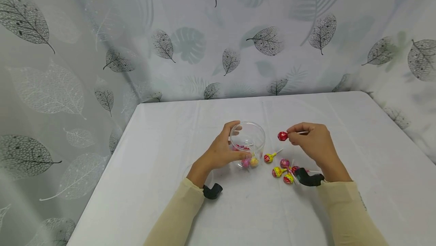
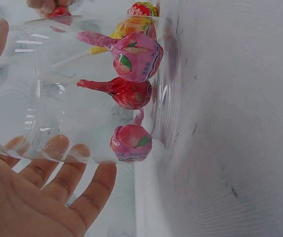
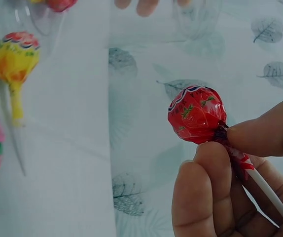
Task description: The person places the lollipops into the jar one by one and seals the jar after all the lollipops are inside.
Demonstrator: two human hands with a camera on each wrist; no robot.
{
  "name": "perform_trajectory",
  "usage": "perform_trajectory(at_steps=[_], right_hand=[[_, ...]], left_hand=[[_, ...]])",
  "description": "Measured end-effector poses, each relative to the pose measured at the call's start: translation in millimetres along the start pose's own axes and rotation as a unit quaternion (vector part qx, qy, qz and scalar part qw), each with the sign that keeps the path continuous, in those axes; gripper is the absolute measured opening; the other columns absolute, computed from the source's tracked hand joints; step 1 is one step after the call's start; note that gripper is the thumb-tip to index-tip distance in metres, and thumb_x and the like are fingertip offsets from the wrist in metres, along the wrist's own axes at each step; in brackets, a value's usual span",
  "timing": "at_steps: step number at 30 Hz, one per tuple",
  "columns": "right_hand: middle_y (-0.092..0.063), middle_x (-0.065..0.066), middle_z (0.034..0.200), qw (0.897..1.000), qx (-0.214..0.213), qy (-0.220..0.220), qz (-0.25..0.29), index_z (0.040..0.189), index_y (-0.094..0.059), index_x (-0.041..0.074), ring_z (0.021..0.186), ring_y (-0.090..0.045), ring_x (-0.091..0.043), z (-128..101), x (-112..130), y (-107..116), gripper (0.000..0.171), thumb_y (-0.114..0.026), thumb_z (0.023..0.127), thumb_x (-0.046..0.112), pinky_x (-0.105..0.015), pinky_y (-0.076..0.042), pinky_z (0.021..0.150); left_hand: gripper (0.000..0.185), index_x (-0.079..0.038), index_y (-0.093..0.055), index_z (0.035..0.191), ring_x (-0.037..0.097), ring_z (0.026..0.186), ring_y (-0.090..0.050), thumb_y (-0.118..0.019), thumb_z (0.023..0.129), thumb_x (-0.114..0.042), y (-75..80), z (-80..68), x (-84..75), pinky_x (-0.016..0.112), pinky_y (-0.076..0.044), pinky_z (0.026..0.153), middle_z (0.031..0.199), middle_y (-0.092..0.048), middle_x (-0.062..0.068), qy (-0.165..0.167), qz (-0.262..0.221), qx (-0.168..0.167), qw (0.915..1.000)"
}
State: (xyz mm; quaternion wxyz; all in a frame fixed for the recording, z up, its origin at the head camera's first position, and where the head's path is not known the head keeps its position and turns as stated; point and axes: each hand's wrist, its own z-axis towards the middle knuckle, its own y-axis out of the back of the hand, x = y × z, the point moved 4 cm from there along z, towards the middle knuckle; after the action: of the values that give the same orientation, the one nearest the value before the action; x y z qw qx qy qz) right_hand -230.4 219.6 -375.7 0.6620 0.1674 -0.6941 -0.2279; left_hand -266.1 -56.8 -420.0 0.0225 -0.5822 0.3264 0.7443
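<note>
1. Your left hand point(image 1: 223, 151) curled round the clear jar point(image 1: 247, 140), which stood on the white table point(image 1: 357, 170); several wrapped lollipops point(image 2: 131, 94) lay inside it.
2. Your right hand point(image 1: 313, 142) pinched a red lollipop point(image 1: 282, 136) by its stick (head pointing at the jar), just right of the jar's rim.
3. Loose lollipops point(image 1: 281, 168) lay on the table right of the jar, in front of that hand.

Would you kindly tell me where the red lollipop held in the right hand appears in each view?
Head: red lollipop right of the jar.
Left wrist: top left, blurred through the jar wall.
Right wrist: centre right, pinched by fingertips.
Shared landmark: the jar.
</note>
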Motion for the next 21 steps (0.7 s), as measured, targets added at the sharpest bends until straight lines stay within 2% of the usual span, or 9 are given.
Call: perform_trajectory(at_steps=[5,10,21], right_hand=[[-0.077,-0.016,0.105,1.0,-0.008,0.019,0.006,0.111,-0.077,0.003,0.087,-0.071,-0.019,-0.3,8.4,1.6,0.027,-0.066,0.099,0.025,-0.043,-0.046,0.086],[-0.078,-0.011,0.101,0.999,-0.012,0.027,0.012,0.11,-0.077,0.003,0.087,-0.07,-0.019,-1.3,14.9,2.2,0.026,-0.066,0.099,0.024,-0.042,-0.046,0.084],[-0.078,-0.012,0.098,0.999,-0.02,0.042,0.027,0.108,-0.078,0.003,0.084,-0.069,-0.015,-4.2,25.0,3.7,0.023,-0.067,0.098,0.021,-0.04,-0.046,0.082]], left_hand=[[0.102,-0.023,-0.024,0.16,0.021,0.146,-0.041,-0.09,0.083,-0.032,0.0,0.2,-0.4,0.049,-0.04,0.116,0.159,-0.043,-0.001,0.0,-0.002,0.002,1.0],[0.103,-0.022,-0.023,0.161,0.02,0.145,-0.041,-0.09,0.083,-0.033,0.2,0.1,-0.2,0.048,-0.04,0.116,0.159,-0.043,-0.002,0.004,0.0,0.002,1.0],[0.105,-0.02,-0.023,0.161,0.021,0.146,-0.04,-0.09,0.082,-0.032,0.3,-0.2,-0.9,0.049,-0.04,0.117,0.159,-0.043,-0.002,0.006,-0.005,0.002,1.0]])
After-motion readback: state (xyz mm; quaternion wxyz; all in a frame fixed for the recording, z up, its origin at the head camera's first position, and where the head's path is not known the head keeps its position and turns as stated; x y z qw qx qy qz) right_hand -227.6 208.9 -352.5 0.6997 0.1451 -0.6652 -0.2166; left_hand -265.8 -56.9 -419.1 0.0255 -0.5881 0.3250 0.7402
